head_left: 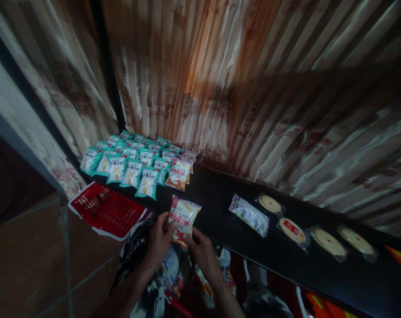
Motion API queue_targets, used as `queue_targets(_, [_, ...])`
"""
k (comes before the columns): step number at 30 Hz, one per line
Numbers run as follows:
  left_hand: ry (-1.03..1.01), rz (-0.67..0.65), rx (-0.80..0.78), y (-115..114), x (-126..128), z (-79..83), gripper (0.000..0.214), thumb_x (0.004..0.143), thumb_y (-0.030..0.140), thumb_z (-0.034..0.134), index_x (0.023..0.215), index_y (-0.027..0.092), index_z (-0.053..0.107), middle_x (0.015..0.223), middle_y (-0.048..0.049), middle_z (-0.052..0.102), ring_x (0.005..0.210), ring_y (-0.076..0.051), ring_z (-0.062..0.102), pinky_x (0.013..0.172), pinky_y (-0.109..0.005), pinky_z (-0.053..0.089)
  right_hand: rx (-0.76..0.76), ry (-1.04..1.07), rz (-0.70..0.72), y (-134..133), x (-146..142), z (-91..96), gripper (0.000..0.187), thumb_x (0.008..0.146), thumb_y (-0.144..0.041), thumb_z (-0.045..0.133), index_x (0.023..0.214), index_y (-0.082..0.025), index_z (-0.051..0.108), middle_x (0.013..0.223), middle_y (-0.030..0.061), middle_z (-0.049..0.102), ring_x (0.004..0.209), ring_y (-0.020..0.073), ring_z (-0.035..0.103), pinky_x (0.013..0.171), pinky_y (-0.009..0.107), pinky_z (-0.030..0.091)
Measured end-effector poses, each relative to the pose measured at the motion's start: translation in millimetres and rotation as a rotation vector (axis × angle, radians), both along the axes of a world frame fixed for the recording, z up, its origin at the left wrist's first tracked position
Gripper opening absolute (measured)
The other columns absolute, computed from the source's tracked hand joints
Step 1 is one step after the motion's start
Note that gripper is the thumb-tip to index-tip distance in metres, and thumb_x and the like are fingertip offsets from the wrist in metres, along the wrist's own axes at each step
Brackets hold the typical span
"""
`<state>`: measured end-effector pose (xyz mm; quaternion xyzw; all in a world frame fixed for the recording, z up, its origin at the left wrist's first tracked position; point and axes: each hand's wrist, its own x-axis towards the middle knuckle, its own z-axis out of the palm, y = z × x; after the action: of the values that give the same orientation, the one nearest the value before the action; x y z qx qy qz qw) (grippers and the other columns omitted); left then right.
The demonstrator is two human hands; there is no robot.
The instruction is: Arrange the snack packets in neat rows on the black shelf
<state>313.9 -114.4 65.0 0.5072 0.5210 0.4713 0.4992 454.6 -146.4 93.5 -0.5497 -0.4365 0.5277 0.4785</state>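
Note:
Between my two hands is a white and red snack bag (pixel 183 219) with striped ends, held upright near the front edge of the black table (pixel 213 185). My left hand (pixel 161 234) grips its left side, and my right hand (pixel 198 247) pinches its lower right corner. Just beyond it, similar white and red bags (pixel 179 171) form a short row. Left of that row stand several teal and white snack bags (pixel 133 172) in close rows. Below my hands, more striped snack bags (pixel 170 269) lie in a container that is partly hidden by my arms.
A red plastic basket (pixel 110 210) with a white rim sits left, below the table edge. On the table's right lie a striped-end bag (pixel 249 215) face down and several round wrapped pastries (pixel 292 230). A pleated curtain (pixel 220 88) hangs behind. Orange and yellow material (pixel 329 307) shows lower right.

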Motion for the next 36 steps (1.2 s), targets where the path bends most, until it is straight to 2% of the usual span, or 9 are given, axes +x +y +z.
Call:
queue_targets(7, [0.091,0.083,0.046,22.6,4.0,6.5,0.041,0.082,0.044,0.051,0.113,0.017,0.054,0.109,-0.0105,0.066,0.096,-0.021,0.063,0.081,-0.033,0.050,0.070,-0.129,-0.015,28.3,-0.5,-6.3,0.042,0.070,-0.048,0.065,0.097,-0.016,0.070,0.084,0.0052,0.072,0.076,0.0230,0.065,0.072,0.032,0.050])
queue_targets(12, [0.105,0.119,0.074,39.0,6.7,7.3,0.042,0.083,0.045,0.050,0.113,0.016,0.054,0.107,-0.0110,0.066,0.096,-0.021,0.063,0.083,-0.034,0.050,0.082,-0.252,-0.009,48.7,2.7,-14.0,0.039,0.073,-0.047,0.060,0.096,-0.017,0.070,0.087,0.0050,0.072,0.078,0.0229,0.065,0.070,0.031,0.051])
queue_targets(18, [0.145,0.164,0.136,58.8,7.9,7.8,0.039,0.084,0.044,0.049,0.112,0.017,0.055,0.105,-0.0098,0.067,0.095,-0.021,0.063,0.084,-0.035,0.049,0.151,-0.316,-0.028,71.0,1.7,-13.1,0.040,0.073,-0.048,0.059,0.099,-0.019,0.070,0.089,0.0042,0.073,0.082,0.0238,0.066,0.078,0.034,0.050])
queue_targets(23, [0.206,0.209,0.191,73.5,9.0,4.4,0.037,0.084,0.042,0.049,0.111,0.018,0.056,0.104,-0.0092,0.066,0.097,-0.021,0.062,0.086,-0.036,0.049,0.147,-0.342,-0.067,85.6,-2.2,-19.4,0.041,0.074,-0.048,0.057,0.101,-0.019,0.069,0.093,0.0052,0.073,0.082,0.0235,0.066,0.079,0.035,0.050])
queue_targets(30, [0.402,0.282,0.320,75.1,12.6,-1.3,0.038,0.087,0.038,0.043,0.117,0.015,0.052,0.113,-0.0133,0.062,0.107,-0.024,0.057,0.092,-0.042,0.045,0.152,-0.427,-0.123,100.3,-4.3,-24.4,0.039,0.074,-0.048,0.057,0.099,-0.022,0.070,0.094,0.0045,0.073,0.085,0.0231,0.066,0.081,0.034,0.049])
queue_targets(36, [0.456,0.281,0.386,75.0,16.8,-3.1,0.044,0.090,0.032,0.041,0.129,0.013,0.040,0.127,-0.0164,0.053,0.118,-0.024,0.050,0.098,-0.043,0.041,0.163,-0.444,-0.146,110.0,-4.6,-24.1,0.034,0.073,-0.044,0.059,0.097,-0.022,0.071,0.097,0.0049,0.073,0.088,0.0230,0.066,0.084,0.035,0.048])
